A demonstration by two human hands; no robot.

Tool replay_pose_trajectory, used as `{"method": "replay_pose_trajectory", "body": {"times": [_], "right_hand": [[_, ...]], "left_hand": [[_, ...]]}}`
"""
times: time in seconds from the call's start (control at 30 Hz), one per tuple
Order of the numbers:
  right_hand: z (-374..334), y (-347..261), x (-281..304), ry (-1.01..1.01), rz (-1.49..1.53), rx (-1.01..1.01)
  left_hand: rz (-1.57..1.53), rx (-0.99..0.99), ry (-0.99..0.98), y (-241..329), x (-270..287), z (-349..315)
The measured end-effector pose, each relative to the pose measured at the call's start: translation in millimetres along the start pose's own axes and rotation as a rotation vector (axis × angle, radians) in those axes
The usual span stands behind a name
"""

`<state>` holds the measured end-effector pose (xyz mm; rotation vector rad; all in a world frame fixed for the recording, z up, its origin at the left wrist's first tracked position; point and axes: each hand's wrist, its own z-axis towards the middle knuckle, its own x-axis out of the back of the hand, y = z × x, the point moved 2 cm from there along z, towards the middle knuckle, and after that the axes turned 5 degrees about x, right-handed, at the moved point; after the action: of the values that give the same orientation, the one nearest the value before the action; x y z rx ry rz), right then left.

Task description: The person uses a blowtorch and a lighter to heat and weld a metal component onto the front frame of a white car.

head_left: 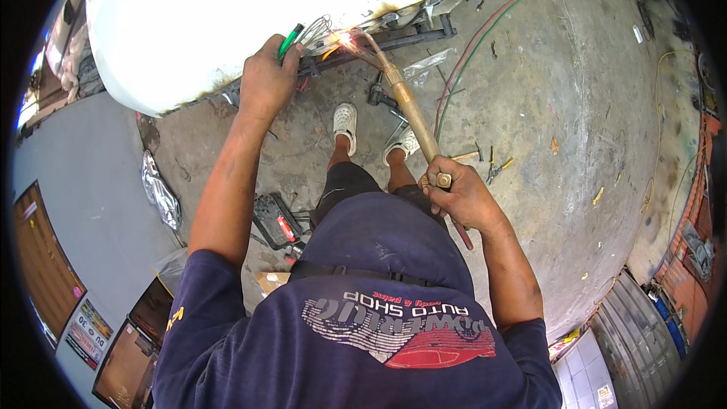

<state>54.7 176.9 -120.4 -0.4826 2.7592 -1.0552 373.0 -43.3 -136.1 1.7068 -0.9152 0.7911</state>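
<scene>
My right hand is wrapped round the lower end of a long brass gas welding torch. The torch's bent tip points up and left, and a bright flame glows there against the lower edge of a white car body panel. My left hand is closed on a slim green tube beside the flame. Loops of thin wire stand out next to its fingers, and I cannot tell how they join the tube. Scorched, brownish spots mark the panel's edge.
Red and green hoses run over the concrete floor. Pliers, a hammer and a clear plastic wrapper lie right of my feet. A black tool case sits at my left, with a silvery bag farther left.
</scene>
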Motion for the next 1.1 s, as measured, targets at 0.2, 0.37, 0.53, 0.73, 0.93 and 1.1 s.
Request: {"method": "replay_pose_trajectory", "body": {"times": [0.2, 0.37, 0.53, 0.73, 0.93, 1.1], "right_hand": [[1.5, 1.0, -0.1, -0.007, -0.013, 0.010], [2.7, 1.9, -0.5, -0.004, -0.004, 0.006], [3.3, 2.0, -0.4, -0.008, -0.011, 0.013], [3.1, -0.8, -0.8, -0.002, -0.012, 0.013], [3.8, -1.4, -1.7, -0.003, -0.017, 0.023], [4.2, -1.0, -3.3, 0.011, -0.026, 0.035]], "left_hand": [[-0.012, 0.015, -0.022, 1.3, -0.4, 1.1], [-0.001, -0.020, 0.015, 0.4, -1.2, 1.2], [-0.013, -0.015, 0.003, -2.6, -3.3, 3.3], [-0.003, -0.020, 0.015, -4.5, -4.3, 5.1], [0.004, -0.028, 0.031, -3.2, -3.4, 4.3], [-0.006, -0.006, 0.012, -1.5, -2.8, 2.7]]}}
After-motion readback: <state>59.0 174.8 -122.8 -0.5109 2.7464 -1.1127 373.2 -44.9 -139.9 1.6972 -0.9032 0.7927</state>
